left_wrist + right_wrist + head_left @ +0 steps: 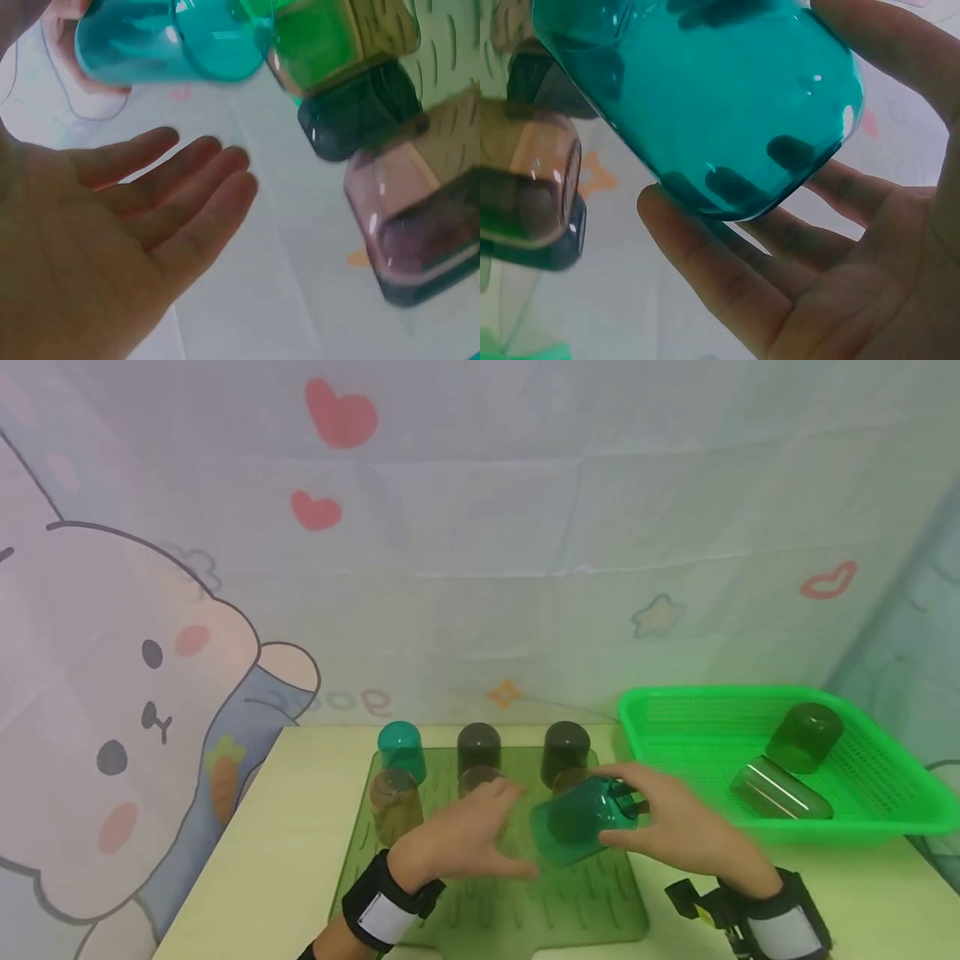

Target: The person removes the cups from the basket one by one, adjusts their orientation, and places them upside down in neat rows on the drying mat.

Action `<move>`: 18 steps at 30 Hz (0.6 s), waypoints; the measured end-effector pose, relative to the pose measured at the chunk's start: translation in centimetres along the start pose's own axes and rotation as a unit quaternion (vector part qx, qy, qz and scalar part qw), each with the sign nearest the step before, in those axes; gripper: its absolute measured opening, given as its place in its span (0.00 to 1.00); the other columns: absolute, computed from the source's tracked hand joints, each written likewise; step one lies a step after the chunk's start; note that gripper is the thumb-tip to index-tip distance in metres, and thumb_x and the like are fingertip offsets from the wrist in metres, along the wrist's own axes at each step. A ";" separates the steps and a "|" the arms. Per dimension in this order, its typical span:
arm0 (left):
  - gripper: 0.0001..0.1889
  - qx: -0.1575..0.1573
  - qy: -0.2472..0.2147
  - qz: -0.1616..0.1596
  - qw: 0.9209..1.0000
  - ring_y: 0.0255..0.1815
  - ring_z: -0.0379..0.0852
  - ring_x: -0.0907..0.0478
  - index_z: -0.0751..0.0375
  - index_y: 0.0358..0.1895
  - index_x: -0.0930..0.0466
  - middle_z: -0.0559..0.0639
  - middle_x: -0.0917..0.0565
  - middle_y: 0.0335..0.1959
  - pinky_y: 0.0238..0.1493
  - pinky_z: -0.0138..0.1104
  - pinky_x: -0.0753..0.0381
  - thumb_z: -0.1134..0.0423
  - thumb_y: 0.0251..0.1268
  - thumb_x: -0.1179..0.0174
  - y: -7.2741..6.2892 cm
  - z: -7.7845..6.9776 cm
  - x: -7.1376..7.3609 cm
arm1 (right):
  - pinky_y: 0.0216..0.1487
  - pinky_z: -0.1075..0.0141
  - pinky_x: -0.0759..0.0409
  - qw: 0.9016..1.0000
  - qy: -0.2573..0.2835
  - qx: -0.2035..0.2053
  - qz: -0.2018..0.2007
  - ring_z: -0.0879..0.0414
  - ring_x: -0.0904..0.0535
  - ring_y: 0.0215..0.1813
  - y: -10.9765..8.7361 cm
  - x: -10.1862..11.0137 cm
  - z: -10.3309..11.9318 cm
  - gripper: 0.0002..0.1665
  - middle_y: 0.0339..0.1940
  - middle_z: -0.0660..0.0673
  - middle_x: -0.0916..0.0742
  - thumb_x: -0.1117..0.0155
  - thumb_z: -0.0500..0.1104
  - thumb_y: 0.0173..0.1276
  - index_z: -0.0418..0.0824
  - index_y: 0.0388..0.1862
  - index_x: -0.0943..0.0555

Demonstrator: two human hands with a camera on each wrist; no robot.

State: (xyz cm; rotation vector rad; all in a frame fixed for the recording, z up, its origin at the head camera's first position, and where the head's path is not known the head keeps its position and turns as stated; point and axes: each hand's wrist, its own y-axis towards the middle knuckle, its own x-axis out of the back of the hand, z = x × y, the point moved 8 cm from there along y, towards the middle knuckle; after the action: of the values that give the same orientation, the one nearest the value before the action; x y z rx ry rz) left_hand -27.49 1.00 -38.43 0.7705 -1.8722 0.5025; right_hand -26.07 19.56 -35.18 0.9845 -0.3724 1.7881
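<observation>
My right hand (678,827) grips a see-through teal cup (570,822) round its base end, thumb on one side and fingers on the other. The cup is tilted nearly onto its side above the green ridged mat (480,902), mouth toward the left. My left hand (453,839) is held beside that mouth, fingers extended and holding nothing; a gap shows between its fingers (217,195) and the cup in the left wrist view. Upside-down cups stand on the mat: a teal one (401,747), two dark ones (479,750) at the back, and brownish ones (395,802) in front, partly hidden by my hands.
A bright green basket (675,700) stands at the right. In it are a dark cup (806,735), bottom up, and a clear cup (780,792) on its side. A printed cloth (480,568) hangs behind the pale table (247,860).
</observation>
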 end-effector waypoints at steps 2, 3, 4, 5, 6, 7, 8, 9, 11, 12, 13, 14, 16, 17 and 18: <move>0.48 -0.008 0.007 -0.008 1.000 0.64 0.48 0.34 0.56 0.71 0.44 0.54 0.37 0.67 0.54 0.38 0.25 0.33 0.52 0.38 0.3 -0.3 -0.2 | 0.47 0.56 0.22 1.000 0.023 0.003 -0.001 0.45 0.25 0.55 0.3 -0.6 0.0 0.40 0.59 0.43 0.24 0.27 0.51 0.56 0.42 0.64 0.31; 0.48 -0.013 0.011 -0.011 1.000 0.64 0.48 0.34 0.56 0.71 0.43 0.54 0.36 0.66 0.54 0.38 0.25 0.33 0.52 0.38 0.5 -0.5 -0.3 | 0.46 0.57 0.21 0.999 0.034 0.005 -0.002 0.46 0.24 0.54 0.4 -0.8 -0.1 0.40 0.59 0.44 0.23 0.26 0.51 0.55 0.42 0.64 0.31; 0.48 -0.017 0.015 -0.013 1.000 0.64 0.48 0.34 0.57 0.71 0.43 0.54 0.36 0.66 0.54 0.38 0.25 0.33 0.51 0.37 0.6 -0.7 -0.4 | 0.46 0.59 0.21 0.999 0.044 0.006 -0.002 0.45 0.24 0.54 0.4 -1.2 -0.1 0.40 0.58 0.44 0.23 0.26 0.51 0.55 0.43 0.64 0.31; 0.48 -0.020 0.020 -0.016 0.999 0.64 0.48 0.34 0.57 0.71 0.42 0.54 0.35 0.66 0.54 0.38 0.25 0.33 0.51 0.37 0.7 -0.9 -0.5 | 0.45 0.60 0.20 0.998 0.054 0.009 -0.002 0.45 0.24 0.54 0.5 -1.5 -0.2 0.40 0.58 0.44 0.23 0.25 0.51 0.54 0.43 0.63 0.31; 0.48 -0.023 0.027 -0.018 0.999 0.64 0.48 0.33 0.57 0.71 0.42 0.53 0.35 0.65 0.54 0.37 0.25 0.33 0.51 0.37 0.8 -1.0 -0.5 | 0.45 0.61 0.20 0.998 0.067 0.010 0.000 0.45 0.25 0.54 0.6 -1.8 -0.2 0.40 0.57 0.44 0.23 0.25 0.51 0.54 0.44 0.63 0.31; 0.48 -0.024 0.033 -0.018 0.999 0.63 0.48 0.33 0.57 0.71 0.42 0.53 0.35 0.65 0.54 0.37 0.25 0.33 0.51 0.37 0.8 -1.1 -0.6 | 0.45 0.61 0.20 0.997 0.078 0.010 0.003 0.45 0.25 0.55 0.6 -2.1 -0.3 0.40 0.57 0.44 0.23 0.25 0.51 0.54 0.44 0.63 0.31; 0.48 -0.026 0.037 -0.019 0.999 0.63 0.48 0.33 0.58 0.71 0.42 0.53 0.35 0.64 0.55 0.37 0.25 0.34 0.51 0.37 0.9 -1.1 -0.6 | 0.45 0.61 0.20 0.996 0.092 0.009 0.008 0.44 0.26 0.55 0.6 -2.5 -0.3 0.40 0.58 0.44 0.24 0.25 0.51 0.54 0.45 0.63 0.31; 0.48 -0.025 0.042 -0.018 0.999 0.63 0.48 0.33 0.58 0.71 0.42 0.53 0.34 0.64 0.55 0.37 0.25 0.34 0.51 0.37 1.0 -1.2 -0.7 | 0.45 0.61 0.20 0.994 0.108 0.007 0.014 0.44 0.26 0.55 0.7 -2.8 -0.4 0.40 0.58 0.43 0.25 0.25 0.51 0.54 0.45 0.63 0.31; 0.49 -0.026 0.048 -0.015 0.998 0.62 0.47 0.32 0.58 0.70 0.42 0.53 0.34 0.63 0.54 0.36 0.25 0.33 0.50 0.37 1.1 -1.3 -0.8 | 0.45 0.60 0.20 0.990 0.141 0.001 0.023 0.44 0.26 0.55 0.7 -3.3 -0.5 0.40 0.58 0.42 0.25 0.25 0.50 0.54 0.45 0.63 0.32; 0.49 -0.027 0.050 -0.014 0.998 0.61 0.47 0.32 0.58 0.70 0.42 0.53 0.34 0.63 0.54 0.35 0.25 0.33 0.50 0.37 1.2 -1.3 -0.8 | 0.45 0.60 0.20 0.987 0.156 -0.003 0.027 0.43 0.26 0.55 0.7 -3.5 -0.5 0.40 0.58 0.41 0.26 0.25 0.49 0.54 0.45 0.63 0.32; 0.48 -0.027 0.052 -0.013 0.998 0.61 0.47 0.31 0.58 0.70 0.42 0.53 0.33 0.62 0.53 0.35 0.25 0.33 0.50 0.37 1.2 -1.3 -0.9 | 0.45 0.60 0.20 0.986 0.166 -0.004 0.030 0.43 0.26 0.55 0.7 -3.7 -0.5 0.40 0.59 0.41 0.26 0.25 0.49 0.54 0.45 0.63 0.32; 0.48 -0.029 0.051 -0.014 0.998 0.60 0.46 0.31 0.59 0.70 0.41 0.53 0.33 0.62 0.53 0.34 0.25 0.34 0.50 0.36 1.2 -1.3 -0.9 | 0.45 0.60 0.20 0.984 0.173 -0.004 0.031 0.43 0.26 0.55 0.7 -3.8 -0.5 0.40 0.59 0.41 0.26 0.24 0.48 0.53 0.45 0.63 0.32; 0.48 -0.032 0.054 -0.017 0.998 0.59 0.46 0.31 0.59 0.69 0.40 0.52 0.33 0.61 0.53 0.34 0.25 0.34 0.50 0.36 1.3 -1.4 -0.8 | 0.44 0.60 0.20 0.984 0.177 -0.001 0.028 0.42 0.27 0.56 0.8 -4.0 -0.4 0.40 0.59 0.41 0.26 0.24 0.48 0.53 0.46 0.63 0.32; 0.47 -0.034 0.056 -0.019 0.998 0.58 0.45 0.30 0.60 0.68 0.39 0.52 0.32 0.60 0.52 0.33 0.25 0.34 0.50 0.35 1.3 -1.4 -0.8 | 0.44 0.59 0.20 0.984 0.179 0.002 0.027 0.42 0.27 0.56 0.8 -4.0 -0.3 0.40 0.59 0.41 0.26 0.24 0.47 0.53 0.46 0.63 0.32; 0.47 -0.035 0.057 -0.021 0.998 0.57 0.45 0.30 0.60 0.68 0.39 0.52 0.32 0.59 0.52 0.33 0.25 0.35 0.49 0.35 1.3 -1.4 -0.8 | 0.44 0.59 0.20 0.984 0.179 0.004 0.025 0.42 0.28 0.56 0.8 -4.0 -0.2 0.40 0.59 0.42 0.25 0.24 0.47 0.53 0.47 0.63 0.32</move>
State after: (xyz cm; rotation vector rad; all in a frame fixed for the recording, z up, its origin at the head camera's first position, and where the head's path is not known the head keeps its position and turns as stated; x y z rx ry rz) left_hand -27.28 3.03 -38.58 0.7175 -1.7546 0.4428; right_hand -26.30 16.83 -38.17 0.6444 -0.1640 1.9680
